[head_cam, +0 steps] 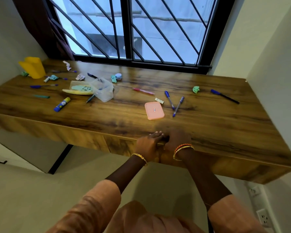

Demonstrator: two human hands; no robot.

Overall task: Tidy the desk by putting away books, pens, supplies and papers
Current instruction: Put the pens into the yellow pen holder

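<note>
Both hands meet at the desk's front lip: the left hand lays straight fingers over the edge, the right hand curls beside it, gripping what I cannot tell. Beyond them lie a pink lid, scattered blue pens, a glue stick, a clear container, crumpled paper scraps and, farthest, a yellow holder. Careless sweeping would likely roll round pens off the edge.
</note>
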